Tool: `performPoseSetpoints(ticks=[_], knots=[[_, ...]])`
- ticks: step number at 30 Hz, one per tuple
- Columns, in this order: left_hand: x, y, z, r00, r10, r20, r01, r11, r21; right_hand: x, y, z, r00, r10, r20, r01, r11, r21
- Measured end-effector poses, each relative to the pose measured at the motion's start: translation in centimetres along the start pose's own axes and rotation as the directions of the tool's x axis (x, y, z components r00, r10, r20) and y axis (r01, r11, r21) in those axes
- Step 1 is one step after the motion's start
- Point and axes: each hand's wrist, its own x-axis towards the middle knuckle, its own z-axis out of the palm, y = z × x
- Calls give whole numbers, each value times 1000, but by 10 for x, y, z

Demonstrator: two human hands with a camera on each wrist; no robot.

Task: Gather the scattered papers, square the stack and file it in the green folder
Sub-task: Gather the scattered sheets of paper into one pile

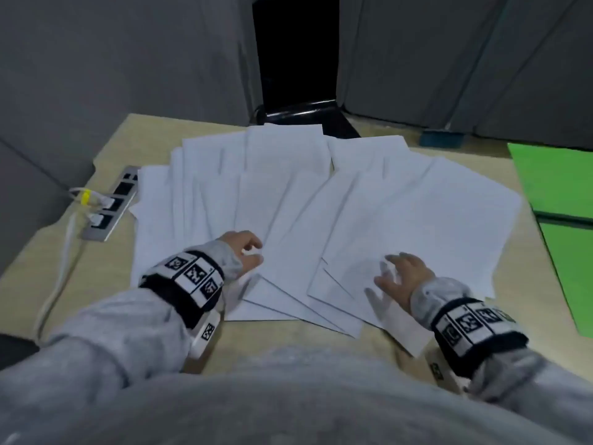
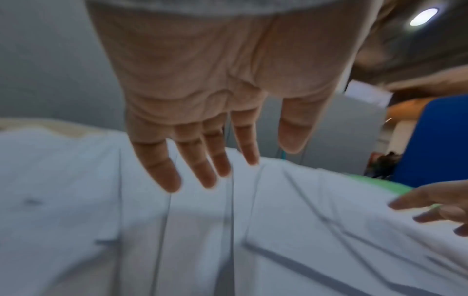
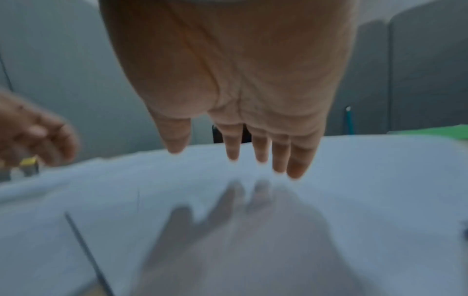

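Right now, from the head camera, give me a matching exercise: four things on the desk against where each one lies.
Things:
1. papers
2. green folder
3. power strip
4. right hand

Places:
A. left edge of the desk, cables plugged in
B. fanned out across the middle of the desk
C. near edge of the sheets, fingers spread
D. lying open at the desk's right side

Pairs: 1-B, 2-D, 3-A, 4-C

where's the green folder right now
In the head view the green folder lies open on the table's right edge, just right of the scattered papers, beyond the right hand.
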Motion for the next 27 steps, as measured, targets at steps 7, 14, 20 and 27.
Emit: performPoseSetpoints(ticks=[7,14,20,27], knots=[[42,-3,12,967,-252,-50,249,967,-60,-8,-28,27,953,37,302,74,935,-347],[60,-19,-8,793,-571,-211,568,819,-79,1,-11,20,994,86,-73,-89,996,-28],[82,-10,-22,790,-572,-220,515,814,-267,33,9,1,844,524,-114,-515,852,101],[84,16,-4,859,-505,-85,488,857,-165,26,-29,29,992,106,66,-92,977,-191]])
